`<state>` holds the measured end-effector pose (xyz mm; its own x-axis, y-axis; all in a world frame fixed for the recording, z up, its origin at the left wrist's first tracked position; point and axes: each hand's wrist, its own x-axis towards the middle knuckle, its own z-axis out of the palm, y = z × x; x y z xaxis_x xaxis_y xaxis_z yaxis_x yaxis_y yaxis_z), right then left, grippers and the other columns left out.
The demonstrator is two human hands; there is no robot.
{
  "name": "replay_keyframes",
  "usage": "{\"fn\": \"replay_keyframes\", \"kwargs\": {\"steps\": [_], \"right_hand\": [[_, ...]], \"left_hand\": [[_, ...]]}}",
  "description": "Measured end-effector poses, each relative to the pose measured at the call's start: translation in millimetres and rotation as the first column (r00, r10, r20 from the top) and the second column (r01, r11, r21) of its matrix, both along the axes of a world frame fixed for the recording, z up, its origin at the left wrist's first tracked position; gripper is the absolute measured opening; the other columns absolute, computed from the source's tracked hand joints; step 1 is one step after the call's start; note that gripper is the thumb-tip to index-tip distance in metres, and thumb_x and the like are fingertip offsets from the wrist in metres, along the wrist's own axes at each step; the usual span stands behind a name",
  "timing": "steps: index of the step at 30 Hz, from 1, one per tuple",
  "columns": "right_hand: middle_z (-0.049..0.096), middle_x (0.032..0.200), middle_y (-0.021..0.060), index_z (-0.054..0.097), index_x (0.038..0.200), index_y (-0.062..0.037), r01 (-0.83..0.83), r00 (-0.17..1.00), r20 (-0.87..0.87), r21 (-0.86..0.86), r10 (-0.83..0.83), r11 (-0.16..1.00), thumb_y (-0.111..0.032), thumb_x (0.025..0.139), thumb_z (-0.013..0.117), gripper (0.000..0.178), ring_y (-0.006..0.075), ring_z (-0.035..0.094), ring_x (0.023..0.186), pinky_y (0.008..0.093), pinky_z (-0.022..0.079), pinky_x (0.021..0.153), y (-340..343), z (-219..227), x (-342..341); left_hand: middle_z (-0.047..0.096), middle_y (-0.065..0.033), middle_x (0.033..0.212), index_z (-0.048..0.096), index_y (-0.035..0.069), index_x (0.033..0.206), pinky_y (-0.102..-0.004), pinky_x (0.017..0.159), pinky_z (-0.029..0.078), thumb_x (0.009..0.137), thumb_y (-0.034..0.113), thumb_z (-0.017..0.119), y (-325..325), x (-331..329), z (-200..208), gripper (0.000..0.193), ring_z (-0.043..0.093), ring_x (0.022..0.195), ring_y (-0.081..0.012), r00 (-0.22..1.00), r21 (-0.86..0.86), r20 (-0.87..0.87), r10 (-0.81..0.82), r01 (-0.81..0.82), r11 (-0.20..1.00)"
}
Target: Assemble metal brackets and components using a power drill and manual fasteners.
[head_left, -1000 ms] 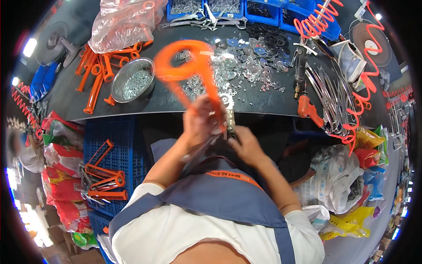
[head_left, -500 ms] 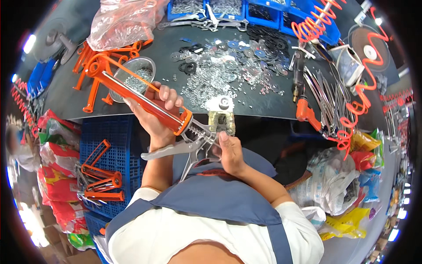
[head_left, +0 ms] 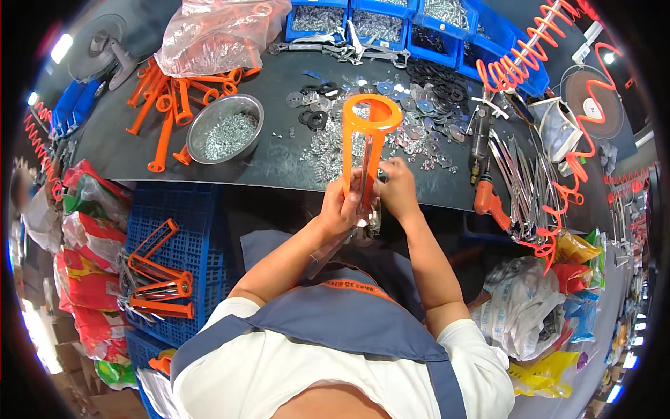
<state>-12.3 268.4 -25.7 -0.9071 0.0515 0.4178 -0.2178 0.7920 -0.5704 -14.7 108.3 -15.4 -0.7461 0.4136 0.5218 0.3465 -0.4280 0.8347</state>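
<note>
A caulking gun with an orange open frame (head_left: 348,150) stands nearly upright before me at the table edge, its ring end pointing up and away. My left hand (head_left: 340,209) is wrapped round the lower part of the frame. Close on its other side, my right hand (head_left: 399,188) has its fingers curled by a small dark part; what they pinch is hidden. The gun's metal handle end is mostly covered by my hands. Beyond it lie a heap of small metal nuts (head_left: 322,155) and a spread of round discs (head_left: 426,106).
A metal bowl (head_left: 197,140) of small fasteners and orange frames (head_left: 183,103) lie left on the table (head_left: 279,167). Blue bins (head_left: 433,52) line the back. At right are a power screwdriver (head_left: 490,199), metal rods (head_left: 515,178) and a coiled red hose (head_left: 576,140). A blue crate (head_left: 164,202) stands lower left.
The caulking gun has swung from a leftward tilt to nearly upright, moving right. My left hand has moved right and down with it. My right hand has moved up and right, off the metal handle.
</note>
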Motion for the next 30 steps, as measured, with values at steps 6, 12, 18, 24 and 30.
{"fn": "replay_keyframes", "kwargs": {"steps": [6,12,18,24,30], "right_hand": [[0.061,0.091,0.0088,0.069,0.096,-0.0005,-0.270,0.878,-0.479,-0.482,0.008,0.833,0.001,0.077,0.068,0.019,0.0180,0.059,0.068,0.0311,0.050,0.062,-14,107,36],[0.064,0.093,0.0104,0.068,0.095,0.0025,-0.347,0.690,-0.621,0.167,0.372,0.923,0.006,0.066,0.074,0.029,0.0231,0.058,0.076,0.0299,0.047,0.063,-18,141,16],[0.064,0.091,0.0107,0.068,0.094,0.0020,-0.263,0.692,-0.623,0.251,0.364,0.931,0.003,0.068,0.074,0.027,0.0242,0.059,0.075,0.0321,0.048,0.063,-17,144,22],[0.066,0.088,0.0125,0.064,0.101,0.0032,0.056,0.802,-0.515,-0.438,-0.301,0.897,-0.009,0.086,0.060,0.020,0.0239,0.064,0.081,0.0312,0.050,0.074,56,128,34],[0.062,0.098,0.0320,0.059,0.097,0.0139,0.454,0.794,0.335,0.225,-0.506,0.862,-0.018,0.077,0.063,0.037,0.0419,0.061,0.092,0.0395,0.047,0.081,228,22,-5]], "left_hand": [[0.058,-0.0067,0.068,0.049,-0.001,0.091,-0.0241,0.046,0.045,0.100,0.031,0.039,9,-2,-5,0.034,0.056,0.051,-0.0103,0.974,-0.097,-0.203,0.100,-0.122,0.988],[0.060,-0.0045,0.072,0.054,0.001,0.096,-0.0212,0.042,0.044,0.092,0.007,0.055,10,4,-2,0.008,0.055,0.046,-0.0065,0.966,-0.042,0.258,-0.007,0.018,0.999],[0.060,-0.0048,0.072,0.054,0.000,0.097,-0.0223,0.042,0.045,0.093,0.007,0.052,8,5,0,0.008,0.056,0.047,-0.0074,0.982,-0.162,0.187,0.016,0.015,0.987],[0.059,-0.0035,0.069,0.055,0.000,0.093,-0.0212,0.041,0.042,0.093,0.007,0.051,12,2,9,0.008,0.054,0.047,-0.0055,0.991,-0.046,0.132,0.010,-0.004,0.999],[0.056,-0.0013,0.069,0.055,0.000,0.094,-0.0199,0.044,0.040,0.093,0.007,0.052,15,12,2,0.007,0.051,0.051,-0.0037,0.983,-0.042,0.160,0.095,-0.090,0.995]]}}
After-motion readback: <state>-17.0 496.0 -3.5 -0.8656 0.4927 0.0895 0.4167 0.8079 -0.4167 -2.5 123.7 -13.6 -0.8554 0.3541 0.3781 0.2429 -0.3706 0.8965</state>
